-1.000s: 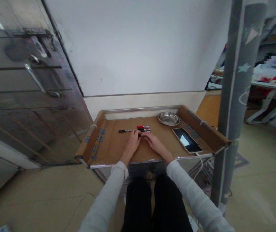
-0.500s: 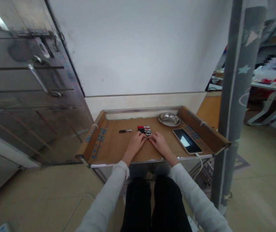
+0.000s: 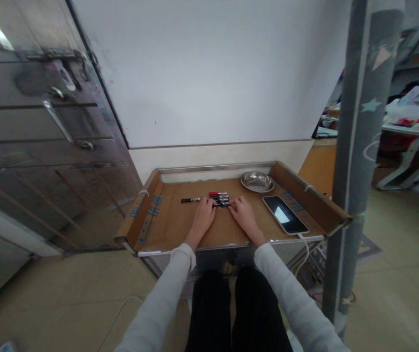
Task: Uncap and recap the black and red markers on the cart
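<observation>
On the cardboard-lined table several markers lie side by side in a short row. The red marker [image 3: 218, 194] is farthest from me, with black markers [image 3: 221, 198] close below it. At the near side of the row, a black marker [image 3: 222, 206] spans the gap between my two hands. The fingertips of my left hand [image 3: 205, 214] are closed on its left end. My right hand [image 3: 243, 215] pinches its right end. Another black marker [image 3: 189, 200] lies apart on the left, close to my left hand's fingers.
A round metal dish [image 3: 257, 181] stands at the back right. In front of it lies a phone [image 3: 284, 215] with a white cable [image 3: 306, 252] running off the front edge. Cardboard side walls [image 3: 306, 198] rise left and right. A grey post [image 3: 356, 146] stands to the right.
My hands have moved slightly apart and a little away from me, bringing the black marker up against the row. It now shows more clearly between my fingertips.
</observation>
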`<state>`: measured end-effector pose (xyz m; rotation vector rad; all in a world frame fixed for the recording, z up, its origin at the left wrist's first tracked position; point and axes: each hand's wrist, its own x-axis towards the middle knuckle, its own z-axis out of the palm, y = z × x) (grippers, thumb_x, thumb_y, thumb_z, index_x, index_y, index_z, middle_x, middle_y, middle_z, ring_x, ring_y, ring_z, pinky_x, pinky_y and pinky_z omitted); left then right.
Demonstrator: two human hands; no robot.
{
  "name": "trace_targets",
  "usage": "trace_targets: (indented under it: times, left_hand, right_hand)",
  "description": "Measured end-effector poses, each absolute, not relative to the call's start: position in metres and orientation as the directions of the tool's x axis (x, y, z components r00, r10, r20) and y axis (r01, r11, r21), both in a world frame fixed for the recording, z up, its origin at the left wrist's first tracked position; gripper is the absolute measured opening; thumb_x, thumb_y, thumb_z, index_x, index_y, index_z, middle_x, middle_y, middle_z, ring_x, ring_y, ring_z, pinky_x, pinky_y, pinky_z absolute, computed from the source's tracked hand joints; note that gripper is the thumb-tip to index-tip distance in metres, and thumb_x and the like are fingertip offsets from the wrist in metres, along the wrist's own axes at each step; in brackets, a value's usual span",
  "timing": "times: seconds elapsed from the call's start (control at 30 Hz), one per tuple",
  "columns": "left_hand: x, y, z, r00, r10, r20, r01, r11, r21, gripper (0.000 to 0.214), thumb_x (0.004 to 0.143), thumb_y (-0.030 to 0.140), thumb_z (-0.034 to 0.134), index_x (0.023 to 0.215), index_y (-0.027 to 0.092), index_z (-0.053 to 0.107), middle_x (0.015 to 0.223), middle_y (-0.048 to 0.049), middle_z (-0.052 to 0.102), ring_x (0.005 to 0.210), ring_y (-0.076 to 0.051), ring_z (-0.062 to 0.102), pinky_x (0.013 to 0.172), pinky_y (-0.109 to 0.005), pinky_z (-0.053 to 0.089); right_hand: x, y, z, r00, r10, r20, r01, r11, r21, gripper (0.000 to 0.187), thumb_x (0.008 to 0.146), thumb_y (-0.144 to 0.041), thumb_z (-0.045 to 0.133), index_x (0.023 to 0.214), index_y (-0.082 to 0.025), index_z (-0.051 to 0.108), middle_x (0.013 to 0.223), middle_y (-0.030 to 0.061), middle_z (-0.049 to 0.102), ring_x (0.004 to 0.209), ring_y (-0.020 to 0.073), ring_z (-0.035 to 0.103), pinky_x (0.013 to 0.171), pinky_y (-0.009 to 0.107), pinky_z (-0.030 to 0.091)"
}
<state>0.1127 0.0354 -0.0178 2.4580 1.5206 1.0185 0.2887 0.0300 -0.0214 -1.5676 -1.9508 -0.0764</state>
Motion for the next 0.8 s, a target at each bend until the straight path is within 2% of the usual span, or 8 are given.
trace_targets:
  times: [0.1,0.23,0.33,0.4,0.53,0.6,0.73,0.8]
  left_hand:
    - [0.112,0.032,-0.016,0.335,0.802,0.494,0.775,-0.533,0.341,0.013,0.086,0.018,0.05,0.097,0.02,0.054,0.097,-0.0047,0.05,0.094,-0.018,0.052,0.088,-0.034,0.045]
    - [0.113,0.03,-0.013,0.314,0.823,0.473,0.827,-0.482,0.29,0.008,0.087,0.019,0.047,0.092,0.018,0.054,0.093,-0.0051,0.052,0.093,-0.019,0.053,0.086,-0.034,0.044]
    - [0.113,0.029,-0.012,0.289,0.826,0.484,0.842,-0.46,0.281,0.013,0.087,0.019,0.049,0.099,0.017,0.052,0.098,-0.0065,0.054,0.095,-0.019,0.053,0.087,-0.033,0.044]
    - [0.11,0.029,-0.01,0.224,0.834,0.504,0.872,-0.402,0.28,0.016,0.086,0.02,0.049,0.102,0.015,0.051,0.1,-0.008,0.055,0.095,-0.02,0.053,0.086,-0.034,0.044]
    - [0.09,0.034,-0.009,-0.022,0.814,0.581,0.94,-0.181,0.29,0.026,0.084,0.015,0.048,0.11,0.013,0.051,0.112,-0.015,0.054,0.103,-0.026,0.051,0.087,-0.039,0.043]
    - [0.073,0.039,-0.01,-0.068,0.803,0.593,0.943,-0.142,0.3,0.028,0.084,0.016,0.05,0.111,0.014,0.052,0.117,-0.0159,0.054,0.107,-0.028,0.05,0.088,-0.042,0.042]
    - [0.041,0.047,-0.014,-0.017,0.836,0.548,0.931,-0.187,0.314,0.011,0.085,0.023,0.052,0.092,0.017,0.059,0.095,-0.0103,0.063,0.094,-0.024,0.055,0.084,-0.039,0.044]
    - [0.033,0.045,-0.012,0.028,0.829,0.559,0.894,-0.271,0.357,0.011,0.086,0.026,0.052,0.089,0.018,0.06,0.091,-0.008,0.064,0.09,-0.021,0.056,0.084,-0.037,0.044]
  right_hand:
    - [0.29,0.027,-0.022,-0.09,0.858,0.506,0.885,0.302,-0.355,0.015,0.086,-0.021,0.049,0.094,-0.019,0.062,0.095,0.0075,0.056,0.087,0.0206,0.054,0.077,0.031,0.04]
    - [0.289,0.022,-0.021,-0.085,0.868,0.489,0.872,0.302,-0.385,0.016,0.087,-0.021,0.048,0.092,-0.019,0.063,0.095,0.0071,0.057,0.087,0.0195,0.055,0.078,0.031,0.04]
    - [0.289,0.017,-0.02,-0.083,0.864,0.497,0.86,0.314,-0.402,0.019,0.088,-0.022,0.046,0.095,-0.019,0.063,0.096,0.0075,0.057,0.088,0.0192,0.056,0.079,0.03,0.04]
    - [0.29,0.014,-0.021,-0.092,0.861,0.5,0.848,0.331,-0.414,0.02,0.089,-0.023,0.045,0.096,-0.019,0.063,0.096,0.0074,0.057,0.088,0.0188,0.056,0.079,0.03,0.04]
    - [0.291,0.01,-0.024,-0.091,0.865,0.494,0.82,0.347,-0.456,0.021,0.089,-0.023,0.044,0.092,-0.019,0.064,0.094,0.007,0.056,0.088,0.0182,0.055,0.079,0.03,0.041]
    - [0.292,0.009,-0.025,-0.082,0.872,0.483,0.817,0.336,-0.469,0.021,0.088,-0.023,0.043,0.092,-0.019,0.064,0.094,0.0071,0.056,0.088,0.0183,0.055,0.079,0.03,0.041]
    - [0.288,0.008,-0.024,-0.093,0.875,0.476,0.83,0.332,-0.448,0.021,0.088,-0.023,0.042,0.092,-0.019,0.063,0.095,0.0085,0.057,0.092,0.0206,0.054,0.082,0.033,0.04]
    - [0.282,0.007,-0.022,-0.08,0.866,0.494,0.793,0.355,-0.495,0.022,0.088,-0.025,0.042,0.094,-0.018,0.062,0.097,0.0099,0.057,0.094,0.0217,0.054,0.084,0.036,0.04]
